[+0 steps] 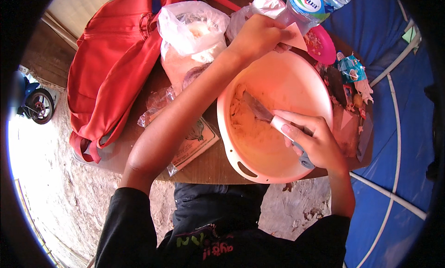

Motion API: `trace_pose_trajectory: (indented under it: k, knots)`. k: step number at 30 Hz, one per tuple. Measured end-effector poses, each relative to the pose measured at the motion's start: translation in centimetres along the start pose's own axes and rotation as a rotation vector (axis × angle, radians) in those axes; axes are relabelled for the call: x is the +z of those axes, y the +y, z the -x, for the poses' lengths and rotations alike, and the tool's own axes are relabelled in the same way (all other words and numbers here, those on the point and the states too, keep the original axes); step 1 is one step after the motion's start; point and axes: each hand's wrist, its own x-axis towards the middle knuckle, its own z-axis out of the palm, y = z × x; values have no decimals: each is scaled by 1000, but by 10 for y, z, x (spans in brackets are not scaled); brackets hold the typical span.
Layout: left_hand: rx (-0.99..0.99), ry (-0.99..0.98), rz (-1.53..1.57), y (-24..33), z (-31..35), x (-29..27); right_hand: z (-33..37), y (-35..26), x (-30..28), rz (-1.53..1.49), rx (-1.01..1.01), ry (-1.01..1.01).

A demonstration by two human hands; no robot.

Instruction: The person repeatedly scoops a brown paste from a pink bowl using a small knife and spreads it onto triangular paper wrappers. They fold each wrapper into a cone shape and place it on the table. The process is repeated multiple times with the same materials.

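My right hand (315, 140) is closed around the handle of a knife (262, 109), with the handle white and grey. Its metal blade rests against yellowish mashed filling (241, 108) along the left inner side of a large pale basin (289, 161). Above the basin's far rim, my left hand (262, 35) pinches a thin, pale square wrapper (295, 38); its fingertips are partly hidden.
Behind the left forearm stands an open plastic bag of white powder (194, 36). A red backpack (113, 50) lies at left, beside a printed packet (197, 143). Farther back are a water bottle (308, 13) and a pink plate (322, 45). Packets and scraps (352, 75) litter the right side.
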Motion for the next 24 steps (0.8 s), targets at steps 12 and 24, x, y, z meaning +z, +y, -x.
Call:
trace_pose_trajectory:
  k: [12, 24]
  knots:
    - [-100, -49, 292, 31, 16, -7, 35, 15, -38, -549, -265, 201]
    - [-176, -164, 411, 66, 35, 15, 18, 16, -38, 81, -353, 618]
